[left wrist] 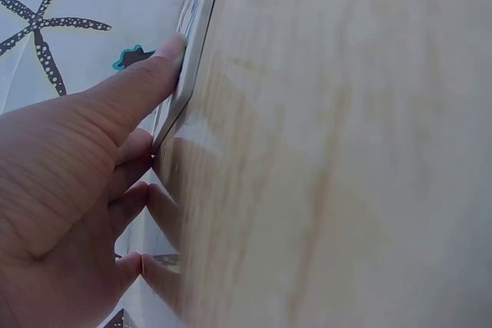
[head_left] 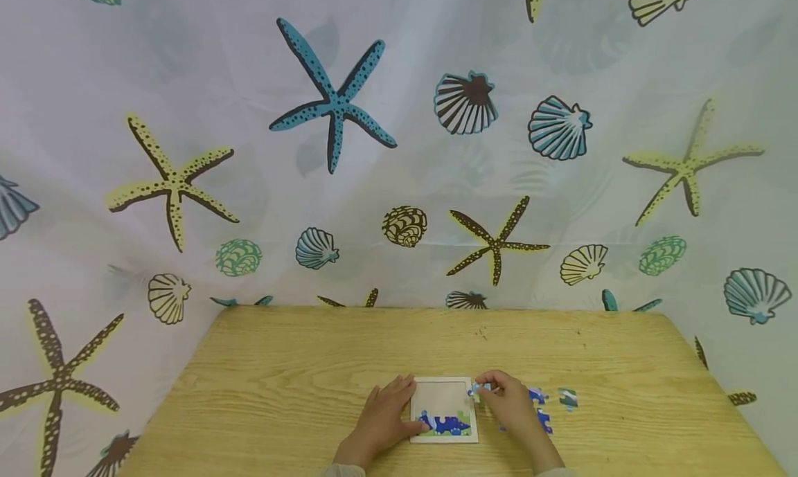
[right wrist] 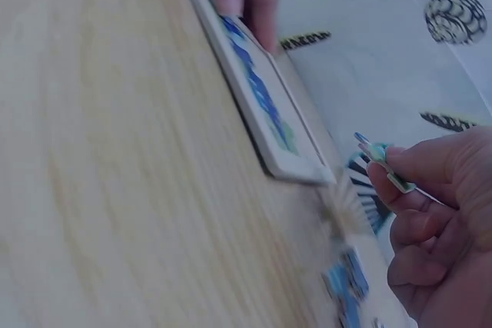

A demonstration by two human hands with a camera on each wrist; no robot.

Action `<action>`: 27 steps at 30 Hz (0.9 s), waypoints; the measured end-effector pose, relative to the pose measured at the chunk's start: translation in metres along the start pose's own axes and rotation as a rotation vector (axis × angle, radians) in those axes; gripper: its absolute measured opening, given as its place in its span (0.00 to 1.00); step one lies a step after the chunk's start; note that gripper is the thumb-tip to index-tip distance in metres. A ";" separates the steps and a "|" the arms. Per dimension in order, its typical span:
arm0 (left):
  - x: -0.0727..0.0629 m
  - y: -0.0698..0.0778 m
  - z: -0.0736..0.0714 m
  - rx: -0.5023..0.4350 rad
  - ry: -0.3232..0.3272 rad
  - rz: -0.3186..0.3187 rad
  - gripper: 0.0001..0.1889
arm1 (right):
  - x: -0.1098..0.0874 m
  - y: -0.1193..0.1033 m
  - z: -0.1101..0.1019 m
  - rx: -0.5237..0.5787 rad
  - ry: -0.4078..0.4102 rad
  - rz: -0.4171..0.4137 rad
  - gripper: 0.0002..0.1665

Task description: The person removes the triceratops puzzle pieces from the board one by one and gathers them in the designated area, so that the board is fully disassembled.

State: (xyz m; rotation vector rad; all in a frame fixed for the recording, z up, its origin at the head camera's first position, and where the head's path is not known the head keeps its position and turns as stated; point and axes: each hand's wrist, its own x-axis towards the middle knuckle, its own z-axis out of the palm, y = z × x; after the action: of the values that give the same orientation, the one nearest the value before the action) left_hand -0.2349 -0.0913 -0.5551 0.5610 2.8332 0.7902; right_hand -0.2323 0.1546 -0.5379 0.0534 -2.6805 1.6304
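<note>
Here I have the puzzle tray (head_left: 445,440) flat on the desk (head_left: 299,366), in the lower middle of the head view. My left hand (head_left: 388,416) lies along its left rim, grip wide, fingers stretched toward the tray's upper left corner, thumb reaching over the rim at the lower left. Fitted pieces (head_left: 450,426), dark blue with some green, fill a strip along the tray's bottom; above them I see the pale bare base.

Over on the right, my right hand (head_left: 511,402) has its grip narrow, pinching one puzzle piece (right wrist: 390,167) between thumb and finger. In the head view that piece sits beside the tray's upper right rim; the right wrist view shows it raised off the desk. Loose pieces (head_left: 544,420) lie right of the tray, partly hidden by that hand, with one stray piece (head_left: 568,397) farther right. Starfish and shells cover the cloth (head_left: 249,61) across the upper frame.
</note>
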 end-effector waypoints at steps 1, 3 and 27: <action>0.000 0.000 0.000 -0.002 -0.001 0.001 0.44 | -0.001 0.001 -0.005 0.010 0.010 0.015 0.07; 0.000 0.001 -0.001 -0.004 -0.002 0.003 0.44 | -0.003 0.004 -0.016 0.028 0.027 0.045 0.07; 0.000 0.001 -0.003 0.000 -0.010 0.013 0.44 | -0.041 0.068 -0.117 -0.105 0.067 0.255 0.15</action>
State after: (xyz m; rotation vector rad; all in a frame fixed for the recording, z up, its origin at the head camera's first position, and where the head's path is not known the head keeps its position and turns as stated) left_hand -0.2357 -0.0916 -0.5515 0.5827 2.8227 0.7875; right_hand -0.1947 0.2913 -0.5456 -0.3507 -2.8109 1.5111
